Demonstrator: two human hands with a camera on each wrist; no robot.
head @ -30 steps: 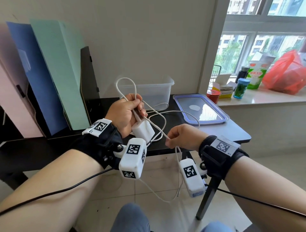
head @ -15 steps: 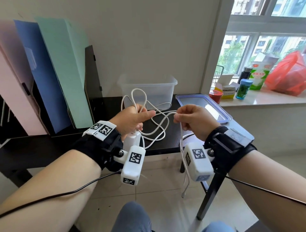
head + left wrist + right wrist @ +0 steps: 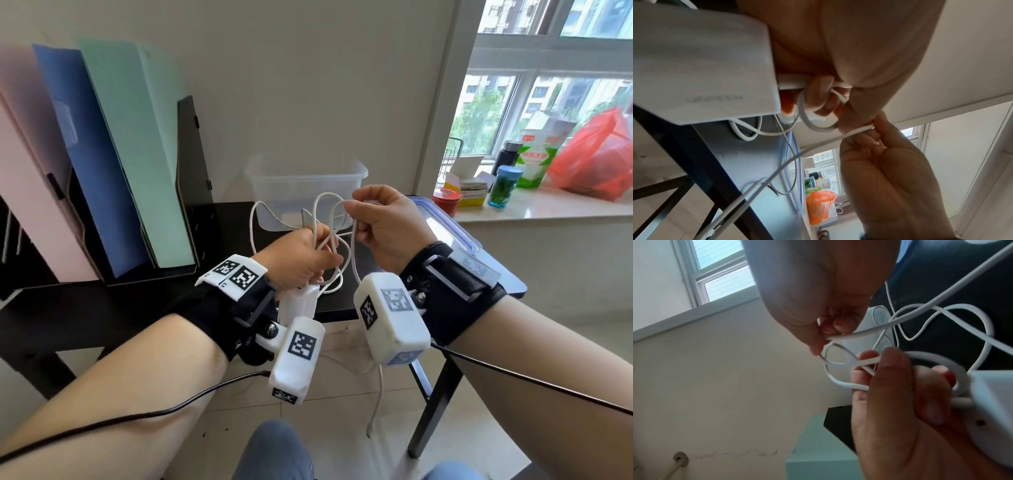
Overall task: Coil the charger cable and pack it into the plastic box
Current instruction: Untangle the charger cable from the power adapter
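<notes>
My left hand (image 3: 301, 255) grips the white charger block (image 3: 299, 303) together with several loops of its white cable (image 3: 253, 222). In the left wrist view the block (image 3: 701, 65) fills the upper left and the cable (image 3: 803, 113) winds round my fingers. My right hand (image 3: 380, 222) pinches a strand of cable (image 3: 855, 335) between thumb and fingers, just right of and slightly above the left hand. The loose tail (image 3: 376, 401) hangs down toward the floor. The clear plastic box (image 3: 308, 181) stands open on the black table (image 3: 226, 219) behind my hands.
The blue-rimmed box lid (image 3: 455, 233) lies on the table to the right. Coloured file holders (image 3: 102, 154) stand at the left. On the windowsill (image 3: 548, 209) sit jars, a carton and a red bag (image 3: 596, 154). My knee (image 3: 274, 448) shows below.
My right hand has risen from below the table edge up beside the left, drawing cable into another loop. Less loose cable hangs below, and the left hand has tilted the block downward.
</notes>
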